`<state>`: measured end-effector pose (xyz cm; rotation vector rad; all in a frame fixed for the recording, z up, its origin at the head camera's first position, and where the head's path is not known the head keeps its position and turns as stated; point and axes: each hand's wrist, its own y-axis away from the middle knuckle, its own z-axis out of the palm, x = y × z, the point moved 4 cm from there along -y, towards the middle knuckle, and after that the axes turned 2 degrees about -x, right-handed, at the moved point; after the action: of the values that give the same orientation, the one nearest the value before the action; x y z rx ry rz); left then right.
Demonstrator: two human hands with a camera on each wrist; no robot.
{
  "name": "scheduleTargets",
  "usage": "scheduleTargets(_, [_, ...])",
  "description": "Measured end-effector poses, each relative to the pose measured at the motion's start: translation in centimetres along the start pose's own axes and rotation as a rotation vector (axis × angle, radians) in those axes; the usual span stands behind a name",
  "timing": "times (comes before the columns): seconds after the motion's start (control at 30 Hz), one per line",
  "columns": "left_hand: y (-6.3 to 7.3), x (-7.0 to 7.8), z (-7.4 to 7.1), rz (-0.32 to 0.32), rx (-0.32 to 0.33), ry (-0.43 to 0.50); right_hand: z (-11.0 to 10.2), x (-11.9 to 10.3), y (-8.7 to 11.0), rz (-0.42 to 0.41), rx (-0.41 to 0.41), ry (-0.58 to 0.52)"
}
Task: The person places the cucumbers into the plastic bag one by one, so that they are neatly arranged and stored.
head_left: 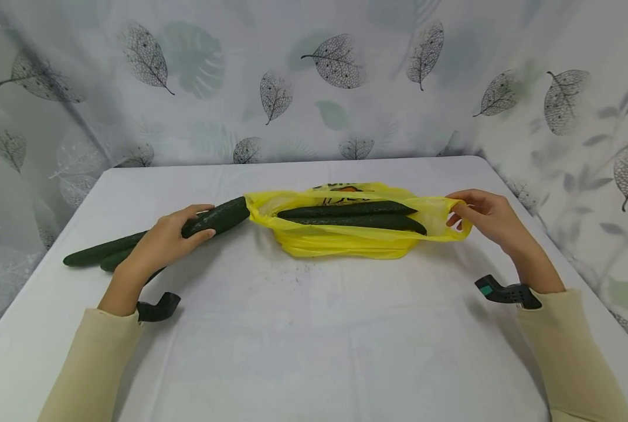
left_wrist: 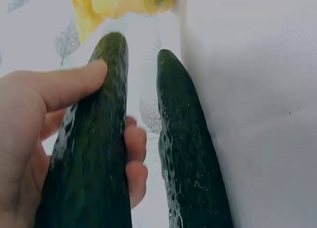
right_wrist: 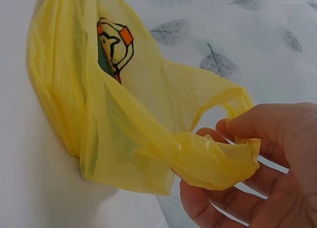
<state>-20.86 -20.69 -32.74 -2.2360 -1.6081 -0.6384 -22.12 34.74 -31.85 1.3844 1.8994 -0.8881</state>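
My left hand (head_left: 163, 241) grips a dark green cucumber (head_left: 225, 215), thumb on one side and fingers curled round the other. The cucumber's far end meets the left edge of a yellow plastic bag (head_left: 340, 247); from here I cannot tell whether it is inside. Two cucumbers (head_left: 369, 223) lie side by side in the bag's opening. Over at the right, my right hand (head_left: 490, 218) holds the bag's handle (right_wrist: 213, 163) between thumb and fingers, stretching that side out. Beneath and beside my left hand lie more cucumbers (head_left: 99, 251), partly covered by it.
A white-covered table (head_left: 314, 340) carries everything. Behind it and along both sides hangs a leaf-patterned curtain (head_left: 303, 111). Each wrist wears a dark strap-on device (head_left: 158, 308). Printed black and orange artwork (right_wrist: 115, 47) shows on the bag's inner back wall.
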Motion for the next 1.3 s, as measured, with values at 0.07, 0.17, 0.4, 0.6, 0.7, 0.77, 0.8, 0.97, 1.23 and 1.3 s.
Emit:
scheduleTargets(0.07, [0.2,0.0,-0.3,-0.015,0.047,-0.043,0.0,0.0,0.0,-0.011,0.0,-0.01])
scheduleTargets(0.17, [0.4,0.1,-0.6,-0.033,0.115,-0.078,0.1,-0.1,0.0,-0.01,0.001,-0.007])
scheduleTargets(0.4, [0.2,0.9,-1.2,0.029,0.267,-0.086,0.1,-0.1,0.1,-0.025,-0.006,-0.018])
scheduleTargets(0.6, [-0.4,2.6,-1.5,0.095,0.358,-0.105,0.0,0.0,0.0,-0.046,-0.009,-0.034])
scheduleTargets(0.7, [-0.6,3.6,-1.5,0.123,0.378,-0.123,0.0,-0.2,0.0,-0.042,-0.007,-0.024])
scheduleTargets(0.77, [-0.8,4.3,-1.5,0.146,0.383,-0.141,0.0,-0.3,0.0,-0.037,-0.004,-0.013])
scheduleTargets(0.8, [-0.9,4.6,-1.5,0.16,0.386,-0.151,0.0,-0.3,0.0,-0.036,-0.003,-0.01])
scheduleTargets(0.97, [-1.4,6.4,-1.1,0.273,0.433,-0.22,0.0,-0.5,0.1,-0.037,-0.003,-0.016])
scheduleTargets(1.23, [-2.1,9.4,-0.4,0.426,0.48,-0.295,0.1,-0.6,0.1,-0.021,0.0,0.006])
scheduleTargets(1.3, [-2.4,10.0,-0.1,0.456,0.478,-0.296,0.1,-0.7,0.1,-0.015,0.002,0.003])
